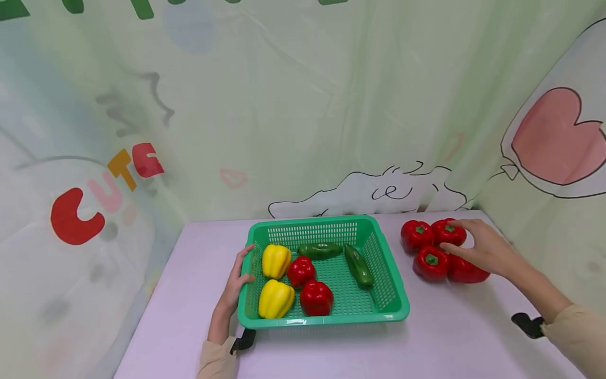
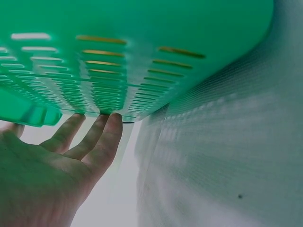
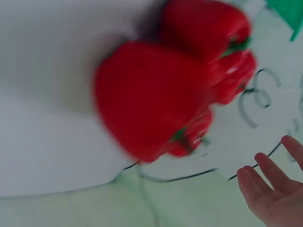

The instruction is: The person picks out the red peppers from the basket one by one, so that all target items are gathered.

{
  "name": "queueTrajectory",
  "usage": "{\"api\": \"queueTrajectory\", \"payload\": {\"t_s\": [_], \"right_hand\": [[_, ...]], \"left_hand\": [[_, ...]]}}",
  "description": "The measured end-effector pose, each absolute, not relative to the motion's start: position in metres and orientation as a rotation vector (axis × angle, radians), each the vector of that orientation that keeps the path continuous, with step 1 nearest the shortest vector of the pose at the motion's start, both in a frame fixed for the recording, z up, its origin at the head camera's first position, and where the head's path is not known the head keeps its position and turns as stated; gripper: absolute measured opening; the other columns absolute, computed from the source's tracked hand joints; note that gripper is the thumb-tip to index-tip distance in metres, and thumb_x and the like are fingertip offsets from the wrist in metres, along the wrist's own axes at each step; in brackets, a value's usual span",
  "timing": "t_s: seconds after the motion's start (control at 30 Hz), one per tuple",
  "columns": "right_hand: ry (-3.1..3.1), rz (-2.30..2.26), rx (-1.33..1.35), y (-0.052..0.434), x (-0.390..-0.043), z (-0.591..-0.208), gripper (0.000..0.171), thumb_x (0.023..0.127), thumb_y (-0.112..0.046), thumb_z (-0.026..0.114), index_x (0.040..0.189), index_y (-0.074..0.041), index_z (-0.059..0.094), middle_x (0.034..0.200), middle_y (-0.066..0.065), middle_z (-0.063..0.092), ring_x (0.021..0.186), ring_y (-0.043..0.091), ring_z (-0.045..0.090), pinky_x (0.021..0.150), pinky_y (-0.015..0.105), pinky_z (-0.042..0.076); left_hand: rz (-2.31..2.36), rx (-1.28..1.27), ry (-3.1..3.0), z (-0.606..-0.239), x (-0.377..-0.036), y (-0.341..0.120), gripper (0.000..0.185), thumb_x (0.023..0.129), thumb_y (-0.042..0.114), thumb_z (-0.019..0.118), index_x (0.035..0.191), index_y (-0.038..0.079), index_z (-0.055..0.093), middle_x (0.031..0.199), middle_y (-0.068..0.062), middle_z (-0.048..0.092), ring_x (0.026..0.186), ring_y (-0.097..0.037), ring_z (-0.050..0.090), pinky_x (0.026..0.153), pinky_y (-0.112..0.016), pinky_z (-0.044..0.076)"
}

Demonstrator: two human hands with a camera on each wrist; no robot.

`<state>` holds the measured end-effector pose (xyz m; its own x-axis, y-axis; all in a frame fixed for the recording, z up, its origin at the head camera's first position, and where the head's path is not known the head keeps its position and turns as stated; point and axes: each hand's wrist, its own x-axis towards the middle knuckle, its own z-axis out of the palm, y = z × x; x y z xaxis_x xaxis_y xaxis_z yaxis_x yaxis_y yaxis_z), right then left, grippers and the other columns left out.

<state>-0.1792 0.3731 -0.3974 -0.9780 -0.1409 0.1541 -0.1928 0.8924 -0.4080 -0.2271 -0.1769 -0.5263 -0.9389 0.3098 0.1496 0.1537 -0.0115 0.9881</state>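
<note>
On the left, my left hand [image 1: 234, 281] rests against the side of a green plastic basket [image 1: 324, 321], its thumb and fingertips at the rim. The left wrist view shows the fingers [image 2: 106, 142] fairly straight along the slotted outer wall. Inside the basket lie two yellow bell peppers [image 1: 276, 299], two red bell peppers [image 1: 316, 298] and two long green peppers [image 1: 359, 266]. Over at the right, my right hand [image 1: 483, 246] reaches above a cluster of several red bell peppers [image 1: 431, 263], thumb and fingers spread apart. In the right wrist view nothing lies in its grasp; the nearest red pepper [image 3: 147, 99] is blurred.
The basket and the loose peppers share a pale lilac table [image 1: 326, 358]. Behind and beside it hangs a light green printed curtain [image 1: 303, 116], close to the table's back edge. A black strap [image 1: 527, 325] is near the right wrist.
</note>
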Motion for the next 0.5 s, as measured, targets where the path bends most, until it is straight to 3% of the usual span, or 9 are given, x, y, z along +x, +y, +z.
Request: {"api": "queueTrajectory", "payload": {"t_s": [0.27, 0.5], "right_hand": [[-2.897, 0.751, 0.421, 0.292, -0.178, -0.383, 0.060, 0.085, -0.028, 0.075, 0.132, 0.001, 0.053, 0.130, 0.025, 0.051, 0.115, 0.042, 0.048, 0.081, 0.060, 0.051], [-2.904, 0.852, 0.594, 0.214, -0.177, -0.403, 0.054, 0.084, -0.027, 0.075, 0.129, -0.001, 0.059, 0.129, 0.021, 0.055, 0.114, 0.037, 0.055, 0.083, 0.054, 0.052]], "left_hand": [[2.119, 0.503, 2.123, -0.528, -0.226, -0.176, 0.078, 0.080, 0.001, 0.044, 0.154, 0.014, 0.024, 0.161, -0.016, 0.014, 0.138, -0.041, 0.026, 0.104, -0.059, 0.028], [2.120, 0.483, 2.120, -0.528, -0.223, -0.177, 0.077, 0.081, 0.003, 0.044, 0.154, 0.014, 0.024, 0.161, -0.016, 0.014, 0.137, -0.041, 0.028, 0.103, -0.057, 0.031]]}}
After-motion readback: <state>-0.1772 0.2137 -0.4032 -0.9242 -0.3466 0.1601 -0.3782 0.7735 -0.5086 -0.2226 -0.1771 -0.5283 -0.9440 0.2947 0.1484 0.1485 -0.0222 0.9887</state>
